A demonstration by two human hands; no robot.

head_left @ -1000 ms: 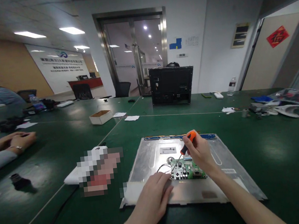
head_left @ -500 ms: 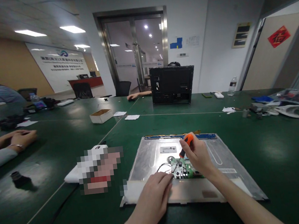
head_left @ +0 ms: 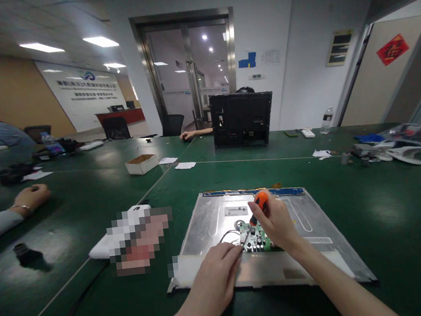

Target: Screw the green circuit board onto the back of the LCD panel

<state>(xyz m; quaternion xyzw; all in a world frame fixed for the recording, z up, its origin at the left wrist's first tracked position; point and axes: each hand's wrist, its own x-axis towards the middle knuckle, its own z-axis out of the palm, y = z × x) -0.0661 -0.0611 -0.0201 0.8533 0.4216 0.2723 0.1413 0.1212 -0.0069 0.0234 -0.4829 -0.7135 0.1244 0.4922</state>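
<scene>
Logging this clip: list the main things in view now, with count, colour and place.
Table: one, green, across the view
Metal panel: one, silver, flat on the table
Circuit board: one, green, on the panel
Screwdriver: one, orange and black, slanting over the board
Monitor-like casing: one, black, standing beyond the panel
Box: one, whitish, left of the casing
Pixelated item: one, white, left of the panel
Bottles: two, clear, far left and far right
Clutter: count unclear, mixed, right
Co-workers' hands: at least two, bare, left and beside the casing
Left hand: one, bare, beside the board
Right hand: one, bare, gripping the screwdriver
</scene>
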